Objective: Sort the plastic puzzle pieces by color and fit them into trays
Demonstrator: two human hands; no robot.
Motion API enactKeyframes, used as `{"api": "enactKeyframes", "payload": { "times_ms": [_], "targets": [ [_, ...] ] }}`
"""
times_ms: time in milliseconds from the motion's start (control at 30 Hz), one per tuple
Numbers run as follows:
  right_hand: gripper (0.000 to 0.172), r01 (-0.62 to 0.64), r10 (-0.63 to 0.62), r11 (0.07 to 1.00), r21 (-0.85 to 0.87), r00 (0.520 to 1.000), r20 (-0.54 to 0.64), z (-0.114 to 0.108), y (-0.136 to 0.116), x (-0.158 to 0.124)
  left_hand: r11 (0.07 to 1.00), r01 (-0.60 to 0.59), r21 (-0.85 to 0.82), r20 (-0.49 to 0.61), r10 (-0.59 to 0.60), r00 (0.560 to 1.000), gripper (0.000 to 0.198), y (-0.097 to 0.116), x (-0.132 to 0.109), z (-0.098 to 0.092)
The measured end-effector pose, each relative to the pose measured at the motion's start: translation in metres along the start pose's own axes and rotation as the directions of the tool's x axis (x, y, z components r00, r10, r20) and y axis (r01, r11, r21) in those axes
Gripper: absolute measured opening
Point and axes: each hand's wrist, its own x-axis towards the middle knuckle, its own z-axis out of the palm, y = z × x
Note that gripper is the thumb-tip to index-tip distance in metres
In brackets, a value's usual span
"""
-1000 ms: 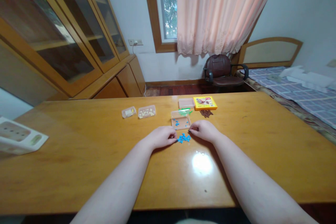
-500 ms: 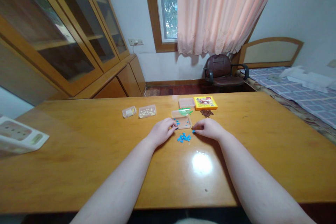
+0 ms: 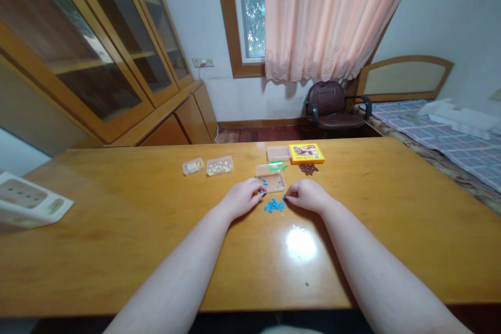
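A small heap of blue pieces [image 3: 274,205] lies on the wooden table [image 3: 117,229], just in front of an open clear box [image 3: 271,180] that holds a few more blue pieces. My left hand [image 3: 241,197] rests to the left of the heap with its fingers curled in a pinch near the box's front corner. My right hand [image 3: 308,194] sits to the right of the heap, fingertips pinched together at its edge. What either pinch holds is too small to make out.
Behind the box lie a clear lid [image 3: 278,153], a yellow box [image 3: 306,153], a pile of brown pieces [image 3: 308,168] and green pieces [image 3: 277,165]. Two small clear boxes [image 3: 207,166] stand further left. A white package [image 3: 27,203] sits at the table's left edge.
My left hand moved up from the heap toward the clear box and has stayed there. My right hand shifted slightly right, then back to the heap's edge.
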Motion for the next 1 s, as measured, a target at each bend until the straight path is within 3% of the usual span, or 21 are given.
{"api": "enactKeyframes", "payload": {
  "times_ms": [267, 433, 567, 700, 1000],
  "targets": [
    [0.022, -0.042, 0.045, 0.998, 0.037, 0.996, -0.071, 0.000, 0.007, 0.000, 1.000, -0.015, -0.002, 0.032, 0.015, 0.999, 0.018, 0.000, 0.000, -0.001],
    [0.024, -0.026, 0.024, 0.993, 0.119, 1.000, 0.018, 0.000, 0.013, 0.000, 1.000, -0.018, -0.005, 0.043, 0.018, 0.999, 0.018, 0.001, 0.000, 0.000],
    [0.022, 0.004, -0.006, 0.999, 0.042, 0.998, 0.057, 0.000, 0.010, 0.000, 0.999, -0.033, 0.003, 0.045, 0.033, 0.998, 0.018, 0.002, 0.000, -0.001],
    [0.023, 0.039, -0.039, 0.998, -0.041, 0.999, 0.018, 0.000, 0.003, 0.001, 0.999, -0.042, 0.019, 0.057, 0.041, 0.998, 0.018, 0.002, 0.000, 0.000],
    [0.022, 0.054, -0.054, 0.998, -0.016, 0.998, -0.025, 0.001, -0.001, 0.000, 0.998, -0.056, -0.002, 0.050, 0.056, 0.997, 0.016, -0.001, 0.000, 0.002]
  ]
}}
